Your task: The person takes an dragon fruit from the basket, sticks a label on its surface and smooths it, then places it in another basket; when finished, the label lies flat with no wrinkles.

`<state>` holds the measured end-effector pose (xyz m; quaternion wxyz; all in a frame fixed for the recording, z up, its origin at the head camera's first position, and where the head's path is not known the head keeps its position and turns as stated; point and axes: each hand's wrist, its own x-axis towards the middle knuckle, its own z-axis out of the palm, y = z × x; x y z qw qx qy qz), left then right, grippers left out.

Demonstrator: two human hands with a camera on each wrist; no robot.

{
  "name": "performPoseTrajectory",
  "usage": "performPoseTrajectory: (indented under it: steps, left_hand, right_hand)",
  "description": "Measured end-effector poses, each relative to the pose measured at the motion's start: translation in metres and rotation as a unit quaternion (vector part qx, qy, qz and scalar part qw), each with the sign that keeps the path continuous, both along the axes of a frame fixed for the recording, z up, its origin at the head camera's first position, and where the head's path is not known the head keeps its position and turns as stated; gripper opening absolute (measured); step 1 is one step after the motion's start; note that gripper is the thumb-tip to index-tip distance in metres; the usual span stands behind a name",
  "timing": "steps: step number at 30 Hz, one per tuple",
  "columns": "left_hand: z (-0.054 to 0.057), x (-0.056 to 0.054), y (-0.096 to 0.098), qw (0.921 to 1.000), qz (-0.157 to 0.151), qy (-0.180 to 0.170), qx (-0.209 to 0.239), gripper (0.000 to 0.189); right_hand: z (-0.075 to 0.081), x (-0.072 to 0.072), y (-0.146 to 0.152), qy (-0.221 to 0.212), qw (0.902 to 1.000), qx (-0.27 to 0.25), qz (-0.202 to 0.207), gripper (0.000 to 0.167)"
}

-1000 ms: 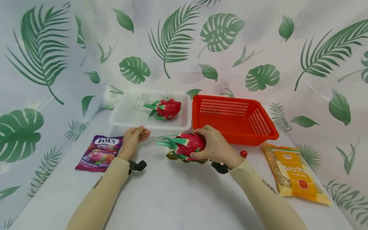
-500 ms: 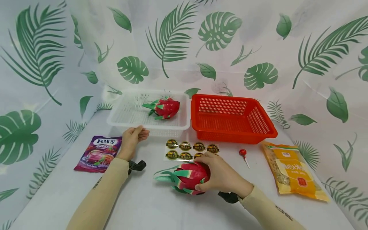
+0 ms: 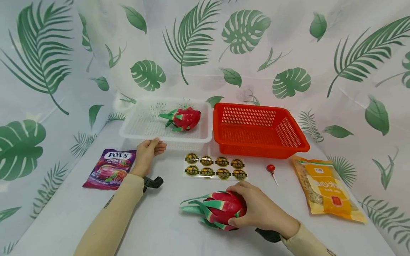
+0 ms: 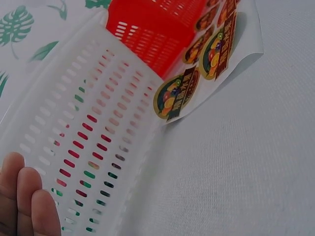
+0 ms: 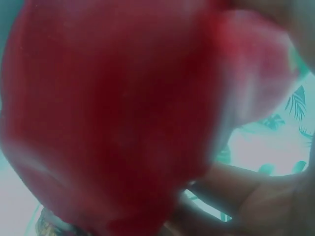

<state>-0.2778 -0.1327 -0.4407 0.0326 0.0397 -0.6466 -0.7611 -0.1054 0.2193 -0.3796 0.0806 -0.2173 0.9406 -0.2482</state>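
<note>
A red dragon fruit (image 3: pixel 222 209) with green-tipped scales is in my right hand (image 3: pixel 256 209), which grips its rounded end over the front middle of the table. I cannot tell whether it touches the tabletop. In the right wrist view the dragon fruit (image 5: pixel 108 113) fills most of the picture, blurred. My left hand (image 3: pixel 147 156) is at the front rim of the white basket (image 3: pixel 137 137), its fingers (image 4: pixel 30 189) loosely extended beside the basket's slotted wall. Whether they touch it cannot be told. Inside that basket lies a second dragon fruit (image 3: pixel 185 119).
A red basket (image 3: pixel 256 147) stands right of the white one. In front lie a sheet of round stickers (image 3: pixel 214 167) and a red lollipop (image 3: pixel 271 168). A purple candy bag (image 3: pixel 110 169) is at the left, a yellow food bag (image 3: pixel 333 193) at the right.
My right hand has brought the dragon fruit from over the sticker sheet toward the front of the table and slightly right, uncovering the stickers. The left hand has stayed at the white basket's rim.
</note>
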Motion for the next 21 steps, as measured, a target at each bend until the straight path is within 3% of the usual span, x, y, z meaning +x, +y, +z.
performPoseTrajectory:
  steps: [14, 21]
  left_hand:
    - [-0.005, -0.003, 0.001, 0.9999, -0.003, -0.006, 0.012, 0.032]
    - [-0.006, 0.0, 0.005, 1.0, 0.006, -0.002, 0.004, 0.034]
  right_hand:
    - [-0.005, 0.002, -0.014, -0.028, 0.9987, 0.007, -0.043, 0.082]
    - [-0.002, 0.004, -0.013, -0.018, 0.9984, 0.003, -0.054, 0.086]
